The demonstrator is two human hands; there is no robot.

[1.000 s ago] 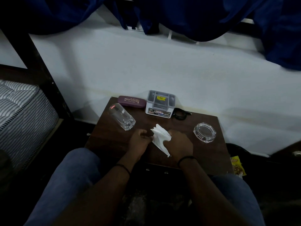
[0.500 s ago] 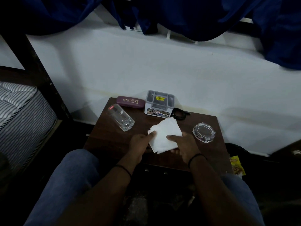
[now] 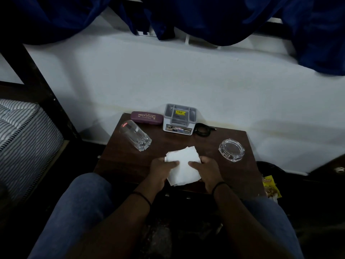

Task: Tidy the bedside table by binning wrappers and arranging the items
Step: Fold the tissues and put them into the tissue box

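Your left hand (image 3: 162,168) and right hand (image 3: 206,170) pinch the white paper napkin (image 3: 183,166) by opposite edges, likely to fold it flat above the dark wooden counter (image 3: 186,143).

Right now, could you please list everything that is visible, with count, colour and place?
dark brown wooden bedside table: 1, centre
white folded paper tissue: 1, held at table front
clear faceted drinking glass: 1, table left
maroon spectacle case: 1, back left
grey and white plastic organiser box: 1, back centre
black coiled cable: 1, right of box
clear round glass ashtray: 1, table right
yellow snack wrapper: 1, floor right
blue curtain: top
striped mattress: 1, left
left hand: holds tissue
right hand: holds tissue
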